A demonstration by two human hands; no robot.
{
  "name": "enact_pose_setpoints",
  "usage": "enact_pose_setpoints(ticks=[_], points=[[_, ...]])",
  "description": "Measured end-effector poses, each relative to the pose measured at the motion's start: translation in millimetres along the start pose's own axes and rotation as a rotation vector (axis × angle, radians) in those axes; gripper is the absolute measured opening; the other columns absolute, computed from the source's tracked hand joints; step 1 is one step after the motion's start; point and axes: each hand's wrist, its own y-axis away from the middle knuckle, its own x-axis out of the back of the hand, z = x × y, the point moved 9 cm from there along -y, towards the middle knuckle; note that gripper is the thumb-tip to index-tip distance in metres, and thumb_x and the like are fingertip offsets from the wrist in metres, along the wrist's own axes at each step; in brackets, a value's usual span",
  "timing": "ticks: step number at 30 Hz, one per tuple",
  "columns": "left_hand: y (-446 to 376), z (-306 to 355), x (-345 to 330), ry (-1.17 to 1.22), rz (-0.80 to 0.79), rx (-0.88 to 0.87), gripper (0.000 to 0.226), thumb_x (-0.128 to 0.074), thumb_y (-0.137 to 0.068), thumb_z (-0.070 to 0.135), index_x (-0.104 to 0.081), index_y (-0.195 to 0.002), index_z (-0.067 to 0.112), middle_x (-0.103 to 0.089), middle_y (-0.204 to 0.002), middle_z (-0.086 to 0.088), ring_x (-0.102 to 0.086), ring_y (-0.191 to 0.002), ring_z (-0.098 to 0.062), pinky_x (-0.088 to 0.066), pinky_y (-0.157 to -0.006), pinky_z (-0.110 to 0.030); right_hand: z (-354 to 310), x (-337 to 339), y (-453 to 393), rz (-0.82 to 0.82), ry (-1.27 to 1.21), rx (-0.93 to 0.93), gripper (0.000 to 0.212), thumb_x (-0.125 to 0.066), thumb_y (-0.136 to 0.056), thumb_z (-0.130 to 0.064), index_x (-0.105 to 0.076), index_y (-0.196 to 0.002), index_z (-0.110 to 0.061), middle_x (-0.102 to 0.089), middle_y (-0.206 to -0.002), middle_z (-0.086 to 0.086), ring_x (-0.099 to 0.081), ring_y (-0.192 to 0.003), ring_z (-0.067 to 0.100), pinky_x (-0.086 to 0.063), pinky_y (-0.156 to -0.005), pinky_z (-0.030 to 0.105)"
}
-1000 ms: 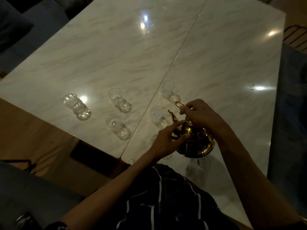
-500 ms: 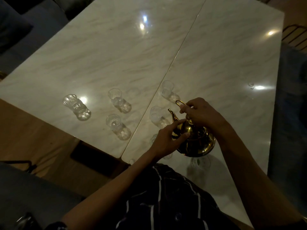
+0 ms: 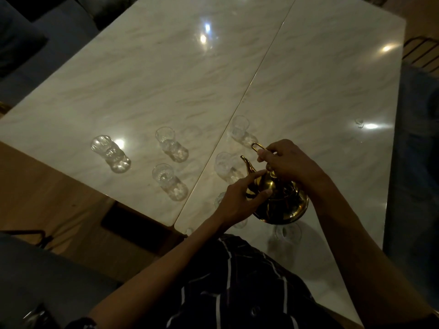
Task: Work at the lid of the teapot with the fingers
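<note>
The right hand [image 3: 288,162] grips the brass teapot [image 3: 280,200] by its handle at the near table edge, left hand's [image 3: 240,200] fingers steadying its lid, spout over a glass [image 3: 225,166]; whether any glass is filled, I cannot tell.

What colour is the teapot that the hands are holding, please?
Shiny gold, brass-like; the teapot shows in the head view.

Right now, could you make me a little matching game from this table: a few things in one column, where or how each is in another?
Things:
1. teapot
2. left hand
3. right hand
4. leftmost glass

Places or states:
A. grips the handle
B. stands alone on the left slab
C. golden, tilted, spout towards the glasses
D. fingers touch the teapot's body

Pairs: 1-C, 2-D, 3-A, 4-B
</note>
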Motion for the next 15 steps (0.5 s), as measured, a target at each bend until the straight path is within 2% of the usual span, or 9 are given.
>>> enact_pose_setpoints(ticks=[3,8,13,15], points=[[0.1,0.4,0.0,0.004,0.002,-0.006,0.053,-0.071,-0.098,0.031,-0.054,-0.147,0.025,-0.07,-0.127,-0.006,-0.062,-0.106,-0.004,-0.048,-0.079,0.0,-0.3,0.2,1.2,0.006,-0.002,0.003,0.028,-0.052,-0.1,-0.035,-0.071,-0.092,-0.016,-0.063,-0.072,0.001,-0.063,-0.068,0.011,-0.042,-0.057,0.023],[0.2,0.7,0.5,-0.006,0.0,-0.006,0.053,-0.07,-0.098,0.031,-0.053,-0.148,0.025,-0.068,-0.13,-0.006,-0.058,-0.099,0.005,-0.046,-0.077,0.002,0.1,0.2,1.2,0.011,-0.004,-0.004,0.029,-0.052,-0.1,-0.035,-0.072,-0.094,-0.015,-0.064,-0.073,0.001,-0.063,-0.07,0.009,-0.043,-0.058,0.024],[0.8,-1.5,1.6,-0.003,-0.004,-0.003,0.054,-0.07,-0.098,0.033,-0.053,-0.149,0.026,-0.069,-0.129,-0.007,-0.061,-0.106,-0.002,-0.047,-0.079,0.001,-1.7,-1.0,1.6,0.013,-0.006,-0.004,0.03,-0.052,-0.1,-0.034,-0.073,-0.096,-0.012,-0.064,-0.074,0.003,-0.063,-0.07,0.011,-0.045,-0.059,0.024],[1.1,-2.1,1.6,-0.005,-0.009,0.0,0.054,-0.07,-0.098,0.033,-0.053,-0.149,0.027,-0.069,-0.131,-0.006,-0.062,-0.101,0.006,-0.047,-0.079,0.001,-1.7,-1.4,1.8,0.017,-0.012,-0.01,0.03,-0.053,-0.099,-0.034,-0.073,-0.095,-0.012,-0.064,-0.074,0.004,-0.064,-0.07,0.013,-0.046,-0.059,0.025]])
